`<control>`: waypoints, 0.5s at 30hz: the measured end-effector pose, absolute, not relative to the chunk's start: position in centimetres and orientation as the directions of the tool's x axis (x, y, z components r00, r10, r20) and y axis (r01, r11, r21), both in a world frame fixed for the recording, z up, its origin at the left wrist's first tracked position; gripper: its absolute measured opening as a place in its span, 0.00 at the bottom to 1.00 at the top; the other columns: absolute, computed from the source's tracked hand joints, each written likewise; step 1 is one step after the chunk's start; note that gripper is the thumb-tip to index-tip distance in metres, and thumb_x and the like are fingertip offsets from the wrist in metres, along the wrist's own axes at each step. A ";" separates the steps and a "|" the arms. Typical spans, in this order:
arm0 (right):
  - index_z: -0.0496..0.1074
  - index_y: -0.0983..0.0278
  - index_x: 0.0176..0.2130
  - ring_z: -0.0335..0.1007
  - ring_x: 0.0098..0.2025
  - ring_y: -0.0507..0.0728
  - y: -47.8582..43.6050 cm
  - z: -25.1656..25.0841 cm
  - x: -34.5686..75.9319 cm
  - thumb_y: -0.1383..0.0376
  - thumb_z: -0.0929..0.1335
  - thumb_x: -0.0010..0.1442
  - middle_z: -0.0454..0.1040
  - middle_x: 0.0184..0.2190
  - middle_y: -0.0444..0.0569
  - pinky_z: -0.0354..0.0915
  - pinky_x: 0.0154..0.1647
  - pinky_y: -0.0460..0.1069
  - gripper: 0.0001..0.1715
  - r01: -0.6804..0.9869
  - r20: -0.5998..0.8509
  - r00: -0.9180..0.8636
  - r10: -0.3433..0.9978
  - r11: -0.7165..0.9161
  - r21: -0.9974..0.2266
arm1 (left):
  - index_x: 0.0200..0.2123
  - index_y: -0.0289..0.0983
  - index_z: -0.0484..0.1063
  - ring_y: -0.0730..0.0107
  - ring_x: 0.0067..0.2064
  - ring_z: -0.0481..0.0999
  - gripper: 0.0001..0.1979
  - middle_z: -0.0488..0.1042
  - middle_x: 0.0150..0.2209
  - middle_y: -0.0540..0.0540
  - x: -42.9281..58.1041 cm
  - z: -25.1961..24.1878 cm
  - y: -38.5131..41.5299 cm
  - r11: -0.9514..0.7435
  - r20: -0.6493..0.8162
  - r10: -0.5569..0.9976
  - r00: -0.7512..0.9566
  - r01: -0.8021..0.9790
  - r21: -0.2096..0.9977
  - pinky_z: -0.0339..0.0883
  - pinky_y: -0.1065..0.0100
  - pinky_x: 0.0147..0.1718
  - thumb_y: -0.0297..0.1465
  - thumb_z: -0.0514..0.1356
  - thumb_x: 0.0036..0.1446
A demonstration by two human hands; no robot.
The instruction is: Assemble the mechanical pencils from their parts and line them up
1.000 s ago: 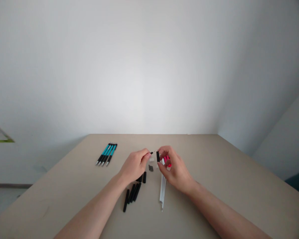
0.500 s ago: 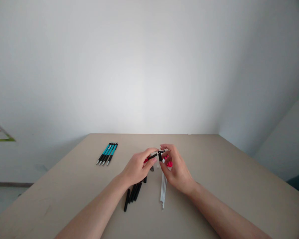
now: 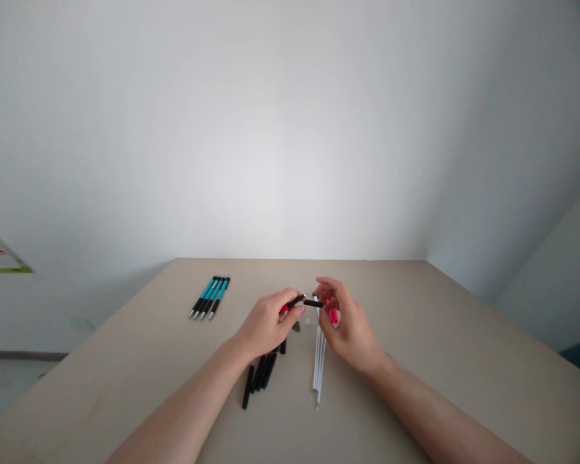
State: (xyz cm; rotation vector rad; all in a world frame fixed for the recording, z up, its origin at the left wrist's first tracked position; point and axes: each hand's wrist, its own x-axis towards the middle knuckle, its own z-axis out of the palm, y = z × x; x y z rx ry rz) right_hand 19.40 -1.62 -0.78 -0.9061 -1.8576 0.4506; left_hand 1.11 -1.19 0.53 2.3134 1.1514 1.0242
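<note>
My left hand (image 3: 270,322) is closed on a red and black pen part (image 3: 296,300), pinched between thumb and fingers, with a small whitish tip at its upper right end. Between the thumb and fingers of my right hand (image 3: 343,322) is a short black tube (image 3: 313,303), held nearly level. The tube's left end is close to the pen part; I cannot tell whether they touch. Below the right hand lie several white pen refills (image 3: 318,367). Red pen parts (image 3: 334,312) lie behind its fingers, partly hidden.
Several assembled blue and black pens (image 3: 209,298) lie side by side at the table's far left. Several black tubes (image 3: 260,374) rest below my left wrist. Small metal springs (image 3: 296,326) and a tiny clear piece (image 3: 308,321) sit between the hands. A wall (image 3: 290,161) borders the table (image 3: 415,309).
The black tube in my right hand has turned from upright to nearly level, one end now towards the left hand's pen part. My left hand has hardly moved.
</note>
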 end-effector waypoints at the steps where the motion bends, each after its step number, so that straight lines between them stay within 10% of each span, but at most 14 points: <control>1: 0.55 0.60 0.54 0.65 0.35 0.53 -1.6 -0.8 19.4 0.75 0.61 0.55 0.67 0.39 0.49 0.66 0.37 0.49 0.28 0.390 0.613 -0.231 0.756 0.649 -0.654 | 0.34 0.37 0.66 0.76 0.25 0.62 0.09 0.65 0.25 0.54 1.1 0.5 -1.2 -0.601 0.443 0.799 0.407 0.544 0.585 0.56 0.74 0.27 0.35 0.51 0.62; 15: 0.58 0.60 0.53 0.67 0.37 0.55 -1.1 -1.2 19.6 0.71 0.61 0.60 0.68 0.38 0.50 0.66 0.39 0.51 0.21 0.318 0.680 -0.085 0.728 0.667 -0.674 | 0.30 0.37 0.70 0.74 0.28 0.65 0.13 0.68 0.26 0.51 0.8 0.4 -0.8 -0.595 0.413 0.802 0.431 0.630 0.499 0.56 0.73 0.29 0.36 0.50 0.63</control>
